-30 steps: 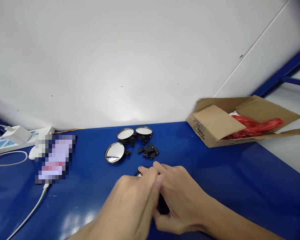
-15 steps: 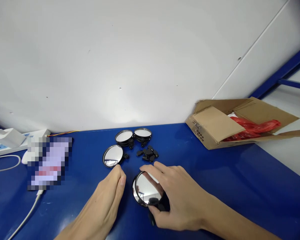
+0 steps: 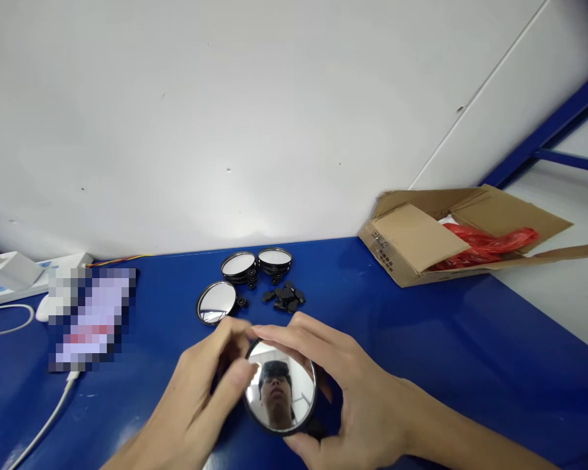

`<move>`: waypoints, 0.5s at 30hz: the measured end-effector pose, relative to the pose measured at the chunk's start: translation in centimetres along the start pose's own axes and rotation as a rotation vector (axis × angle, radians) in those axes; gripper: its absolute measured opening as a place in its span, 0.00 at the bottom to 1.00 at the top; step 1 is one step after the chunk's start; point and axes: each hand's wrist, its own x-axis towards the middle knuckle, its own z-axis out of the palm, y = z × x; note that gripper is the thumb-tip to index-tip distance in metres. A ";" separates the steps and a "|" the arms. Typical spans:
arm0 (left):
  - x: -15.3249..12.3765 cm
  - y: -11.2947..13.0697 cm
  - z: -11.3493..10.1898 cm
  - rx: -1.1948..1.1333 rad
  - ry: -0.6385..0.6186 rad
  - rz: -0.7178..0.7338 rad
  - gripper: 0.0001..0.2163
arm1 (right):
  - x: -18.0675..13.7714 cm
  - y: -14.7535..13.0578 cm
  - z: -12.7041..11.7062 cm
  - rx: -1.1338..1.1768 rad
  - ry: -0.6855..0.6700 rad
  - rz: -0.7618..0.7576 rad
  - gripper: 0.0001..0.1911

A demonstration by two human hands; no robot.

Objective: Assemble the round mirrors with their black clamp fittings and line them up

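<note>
The right hand (image 3: 367, 391) holds a round mirror (image 3: 279, 386), with the fingers closed over its top rim and the thumb under it. The left hand (image 3: 196, 398) has curled fingers (image 3: 230, 339) against the mirror's left edge. Just beyond these fingers lie a second mirror (image 3: 216, 302) and small black pieces (image 3: 287, 297) on the blue table (image 3: 421, 339).

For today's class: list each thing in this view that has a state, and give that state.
round mirror: held between both hands, glass facing the camera
left hand: curled at its edge
right hand: fingers over its rim
cardboard box: open, red plastic bag inside
black pads: loose heap
</note>
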 end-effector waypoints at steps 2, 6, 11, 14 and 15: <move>0.2 0.9 0.3 -0.078 -0.061 -0.020 0.28 | 0.0 -0.2 -0.2 0.036 -0.037 0.073 0.52; 1.3 2.1 1.1 -0.234 -0.115 -0.056 0.45 | 0.3 -0.8 -1.0 0.109 -0.143 0.290 0.50; 1.9 1.7 1.0 -0.230 -0.092 0.026 0.44 | 0.7 -1.2 -1.3 0.185 -0.151 0.344 0.51; 1.6 0.8 0.6 -0.095 -0.050 0.066 0.46 | 0.7 -1.3 -1.1 0.132 -0.176 0.379 0.53; 1.4 0.5 0.5 -0.043 -0.029 0.083 0.46 | 0.6 -1.3 -1.1 0.109 -0.187 0.382 0.53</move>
